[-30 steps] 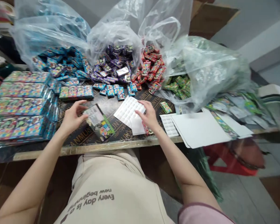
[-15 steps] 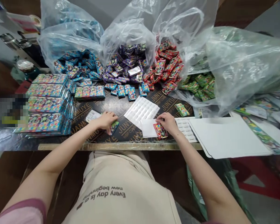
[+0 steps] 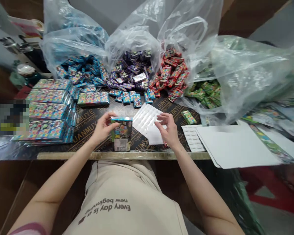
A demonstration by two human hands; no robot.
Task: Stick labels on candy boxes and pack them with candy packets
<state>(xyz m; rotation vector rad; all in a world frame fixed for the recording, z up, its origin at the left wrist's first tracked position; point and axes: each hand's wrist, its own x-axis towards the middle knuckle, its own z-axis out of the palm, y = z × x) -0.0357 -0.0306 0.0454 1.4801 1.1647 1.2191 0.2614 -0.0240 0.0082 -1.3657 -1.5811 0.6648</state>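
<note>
My left hand (image 3: 104,126) grips the left edge of a dark printed packet (image 3: 123,132) with a blue top edge and a pale label panel, held upright near the table's front edge. To the right, my right hand (image 3: 168,129) is open, fingers apart, over a small white card (image 3: 154,135). A red packet lies mostly hidden under that hand. Behind the card is a sheet of white labels (image 3: 145,118). One green packet (image 3: 189,117) lies beyond my right hand.
Clear bags spill blue (image 3: 84,69), purple (image 3: 134,70), red (image 3: 172,73) and green packets (image 3: 208,93) along the back. Stacked wrapped packs (image 3: 47,112) stand at left. White boards (image 3: 237,143) and another label sheet (image 3: 193,137) lie at right.
My left hand has raised the packet from lying on the table to upright. My right hand has let go of the red packet and opened, shifting slightly left. The view has moved slightly.
</note>
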